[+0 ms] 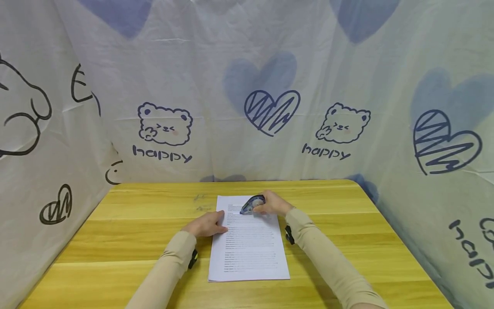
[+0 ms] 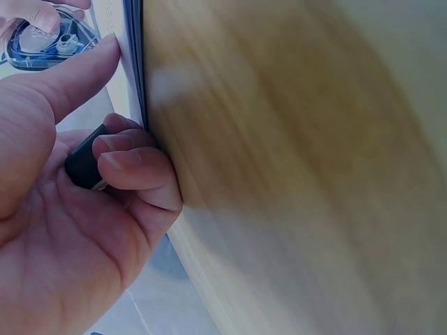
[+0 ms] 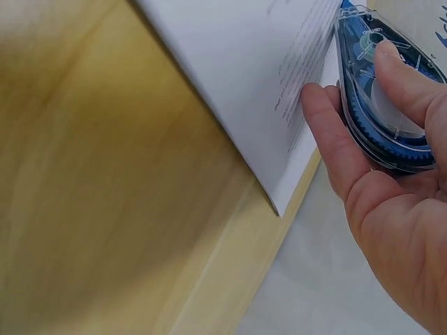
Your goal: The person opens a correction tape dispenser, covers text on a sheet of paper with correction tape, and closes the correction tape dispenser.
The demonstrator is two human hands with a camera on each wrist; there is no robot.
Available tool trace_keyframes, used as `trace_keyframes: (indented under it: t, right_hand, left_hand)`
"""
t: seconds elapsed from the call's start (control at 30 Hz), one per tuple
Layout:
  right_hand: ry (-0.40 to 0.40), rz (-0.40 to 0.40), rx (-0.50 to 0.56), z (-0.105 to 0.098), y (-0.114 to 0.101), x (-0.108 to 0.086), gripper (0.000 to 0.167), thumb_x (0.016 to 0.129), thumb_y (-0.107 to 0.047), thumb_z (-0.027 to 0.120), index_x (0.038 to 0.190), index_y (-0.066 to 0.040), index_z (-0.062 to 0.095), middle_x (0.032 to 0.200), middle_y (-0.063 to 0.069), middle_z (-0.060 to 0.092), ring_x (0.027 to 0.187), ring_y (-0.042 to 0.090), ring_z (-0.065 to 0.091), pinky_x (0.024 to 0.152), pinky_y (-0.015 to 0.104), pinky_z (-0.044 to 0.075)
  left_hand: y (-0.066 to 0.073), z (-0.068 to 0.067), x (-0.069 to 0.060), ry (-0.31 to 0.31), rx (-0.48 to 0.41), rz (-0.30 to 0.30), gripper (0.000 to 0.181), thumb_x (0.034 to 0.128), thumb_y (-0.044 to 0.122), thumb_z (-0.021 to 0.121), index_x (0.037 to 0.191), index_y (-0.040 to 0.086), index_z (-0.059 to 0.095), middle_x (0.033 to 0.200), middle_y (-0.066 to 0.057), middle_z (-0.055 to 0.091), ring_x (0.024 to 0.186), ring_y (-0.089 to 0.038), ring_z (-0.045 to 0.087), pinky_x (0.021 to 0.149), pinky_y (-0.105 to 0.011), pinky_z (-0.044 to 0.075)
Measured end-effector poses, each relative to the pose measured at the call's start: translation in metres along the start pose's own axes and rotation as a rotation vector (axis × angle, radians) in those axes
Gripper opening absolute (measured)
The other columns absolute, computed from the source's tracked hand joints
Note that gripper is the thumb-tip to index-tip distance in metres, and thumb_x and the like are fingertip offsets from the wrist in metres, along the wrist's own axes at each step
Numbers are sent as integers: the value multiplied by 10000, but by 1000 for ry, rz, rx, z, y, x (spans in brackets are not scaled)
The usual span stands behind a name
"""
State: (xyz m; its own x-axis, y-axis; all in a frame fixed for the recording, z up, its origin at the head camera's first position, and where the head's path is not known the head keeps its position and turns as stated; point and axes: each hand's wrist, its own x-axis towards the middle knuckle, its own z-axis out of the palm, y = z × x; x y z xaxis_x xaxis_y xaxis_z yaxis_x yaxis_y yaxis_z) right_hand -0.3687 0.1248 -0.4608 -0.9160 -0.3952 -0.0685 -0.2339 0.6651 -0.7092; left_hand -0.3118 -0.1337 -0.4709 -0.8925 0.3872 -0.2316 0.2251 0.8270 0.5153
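A stack of printed paper sheets point(image 1: 251, 240) lies upright before me on the wooden table. My right hand point(image 1: 273, 203) grips a correction tape dispenser point(image 1: 251, 204) with a clear and blue casing, its tip down at the text near the page's upper part. In the right wrist view, the thumb lies on one side of the dispenser point(image 3: 387, 155). My left hand point(image 1: 206, 225) rests at the stack's left edge, thumb on the top sheet. In the left wrist view, its curled fingers hold a small black cap-like piece point(image 2: 85, 164), partly hidden by the fingers.
The yellow wooden table point(image 1: 347, 257) extends on both sides of the paper. Faint grey marks point(image 1: 202, 204) show on it left of the stack. A white curtain point(image 1: 216, 128) with hearts and bears hangs behind and at both sides.
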Motion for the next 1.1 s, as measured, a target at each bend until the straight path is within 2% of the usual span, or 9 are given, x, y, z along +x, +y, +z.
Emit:
trace_keyframes:
  t: [0.23,0.83,1.1]
  right_hand:
    - [-5,13,15,-2,0,-5,188,850,-128,769,974,-22,676,784,68,671,702,228,621,589,241,455]
    - [-9,32,8,-4,0,-7,152,859,-143,764,958,-49,697,800,109,696,680,194,587,574,233,434]
    - [-14,24,14,-5,-1,-7,196,854,-124,764,998,-16,687,792,79,686,689,196,600,582,232,457]
  left_hand:
    - [-1,0,1,1,0,-3,699,950,253,656,1503,-25,332,1512,-223,410,1405,-340,394,1155,-485,325]
    - [1,0,0,0,1,1,692,950,241,657,1498,-34,337,1509,-228,412,1406,-344,391,1153,-490,326]
    - [-1,0,2,-1,-8,-15,700,949,259,658,1506,-16,335,1522,-214,400,1423,-346,366,1161,-497,312]
